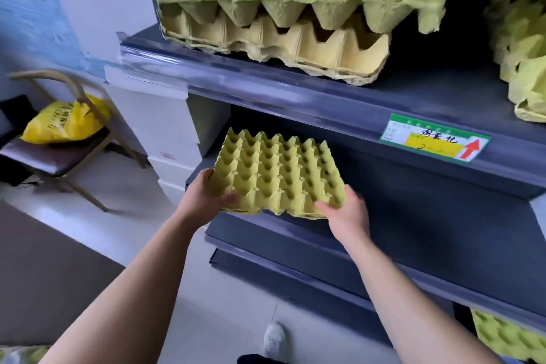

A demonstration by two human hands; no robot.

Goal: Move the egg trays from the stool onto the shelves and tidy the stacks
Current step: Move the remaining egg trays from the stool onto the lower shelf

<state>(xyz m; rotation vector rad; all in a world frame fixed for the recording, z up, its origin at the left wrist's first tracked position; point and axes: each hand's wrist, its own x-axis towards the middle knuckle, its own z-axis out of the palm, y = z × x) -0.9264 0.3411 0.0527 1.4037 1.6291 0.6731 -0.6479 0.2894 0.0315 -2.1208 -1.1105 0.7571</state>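
A thin stack of yellow-green egg trays [274,174] lies at the left front of the middle dark grey shelf [428,224], its near edge over the shelf lip. My left hand [206,195] grips its near left corner, thumb on top. My right hand [344,211] holds the near right corner, fingers on the tray's top. On the upper shelf [295,89] sits a taller, uneven stack of trays [280,9]. Another stack [523,47] stands at the far right of that shelf. The stool is out of view.
A price label with a red arrow [434,140] is stuck on the upper shelf's front edge. More trays [508,337] show on a lower shelf at the bottom right. A chair [56,154] with a yellow bag [66,122] stands at left. White boxes [165,115] sit beside the shelving.
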